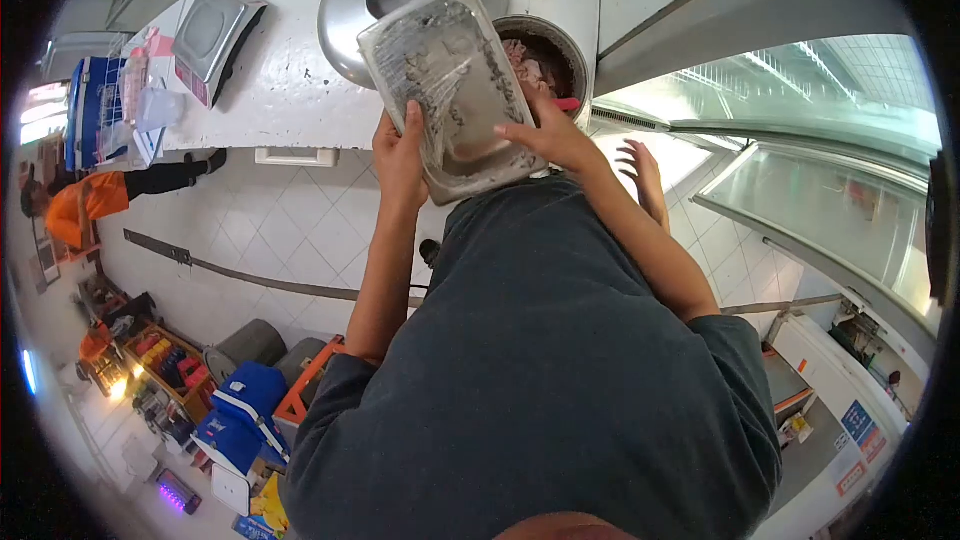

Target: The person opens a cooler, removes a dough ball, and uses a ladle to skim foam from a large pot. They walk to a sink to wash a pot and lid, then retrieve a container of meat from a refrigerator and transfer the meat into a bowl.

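A rectangular clear container [455, 90] with cloudy film and dark residue is tilted above the counter's front edge. My left hand [402, 155] grips its lower left side, thumb over the front. On its right side, my right hand [560, 137] holds the edge, thumb on the face and other fingers partly hidden. Just beyond that hand stands a metal pot [572, 60] with pinkish pieces [522, 62] inside. A red handle-like item [567, 104] shows at the pot's near rim. A large round metal lid [345, 15] lies behind the container.
On the white counter [290, 50] stands a scale [208, 35]. Another person's hand [648, 175] is right of my right arm. A glass-doored freezer [810, 90] stands at right. Far left, a person in orange [85, 208] and blue coolers [245, 400] appear.
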Demonstrator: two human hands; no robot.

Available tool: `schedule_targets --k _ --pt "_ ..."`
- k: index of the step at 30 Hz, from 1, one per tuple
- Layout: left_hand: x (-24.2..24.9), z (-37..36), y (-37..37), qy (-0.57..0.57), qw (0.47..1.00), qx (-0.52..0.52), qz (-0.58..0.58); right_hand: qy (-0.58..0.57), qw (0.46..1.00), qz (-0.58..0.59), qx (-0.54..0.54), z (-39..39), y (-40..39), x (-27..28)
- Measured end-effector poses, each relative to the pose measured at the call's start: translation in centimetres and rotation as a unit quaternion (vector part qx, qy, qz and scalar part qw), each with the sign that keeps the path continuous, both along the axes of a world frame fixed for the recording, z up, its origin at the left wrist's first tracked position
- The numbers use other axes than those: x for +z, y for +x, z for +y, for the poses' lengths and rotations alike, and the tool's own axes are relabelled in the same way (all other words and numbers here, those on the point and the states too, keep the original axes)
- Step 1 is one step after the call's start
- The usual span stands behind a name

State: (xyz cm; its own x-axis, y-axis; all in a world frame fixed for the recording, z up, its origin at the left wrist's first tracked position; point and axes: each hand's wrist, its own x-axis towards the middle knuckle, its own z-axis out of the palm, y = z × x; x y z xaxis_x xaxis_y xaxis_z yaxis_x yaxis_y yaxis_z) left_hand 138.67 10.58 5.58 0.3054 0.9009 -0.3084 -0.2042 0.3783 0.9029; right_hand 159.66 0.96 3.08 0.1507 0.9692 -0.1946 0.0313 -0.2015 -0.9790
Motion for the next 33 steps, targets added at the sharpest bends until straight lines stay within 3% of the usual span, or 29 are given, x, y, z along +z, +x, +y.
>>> schedule_targets --k 4,5,7,10,13,15,18,19,22,23,27,30,33 --pt "-0.1 0.4 -0.1 0.050 0.994 -0.075 0.068 -0.037 0.993 0.111 -0.019 -1.0 -0.9 0.9" --pt "-0.1 0.2 0.3 0.161 0.979 -0.062 0.110 -0.043 0.993 0.106 -0.030 -1.0 -0.9 1.3" --pt "1.7 -0.3 2.0 0.351 0.909 -0.058 0.216 -0.053 0.993 0.096 -0.043 -1.1 -0.6 1.9" --pt "2.8 0.5 2.7 0.512 0.729 -0.116 0.438 -0.022 0.998 0.031 -0.058 -1.2 -0.2 0.7" --pt "2.5 1.7 3.5 0.491 0.738 -0.099 0.452 -0.025 0.999 -0.020 -0.009 -1.5 -0.4 1.5" --pt "4.2 2.5 3.2 0.472 0.724 -0.111 0.490 -0.043 0.998 -0.037 0.023 -1.7 -1.1 3.8" --pt "5.5 3.2 2.7 0.479 0.690 -0.132 0.527 0.000 0.989 -0.127 0.080 -2.4 -0.9 3.0" --pt "5.6 3.3 2.4 0.485 0.676 -0.138 0.538 -0.009 0.991 -0.104 0.084 -2.5 -0.9 3.5" --pt "6.0 2.4 1.7 0.430 0.735 -0.138 0.506 -0.015 0.992 -0.052 0.110 -3.0 0.0 3.5" --pt "6.0 1.6 1.6 0.452 0.727 -0.093 0.508 -0.004 0.995 -0.011 0.098 -3.3 0.1 3.9" --pt "7.4 -2.1 1.4 0.410 0.724 -0.054 0.552 0.039 0.978 -0.077 0.189 -4.3 3.0 2.8" --pt "8.2 -5.2 2.4 0.335 0.756 -0.034 0.562 0.031 0.960 -0.096 0.261 -5.3 5.9 1.8" --pt "6.6 -8.4 2.5 0.326 0.734 -0.039 0.594 -0.014 0.946 -0.045 0.321 -6.8 8.5 0.4"
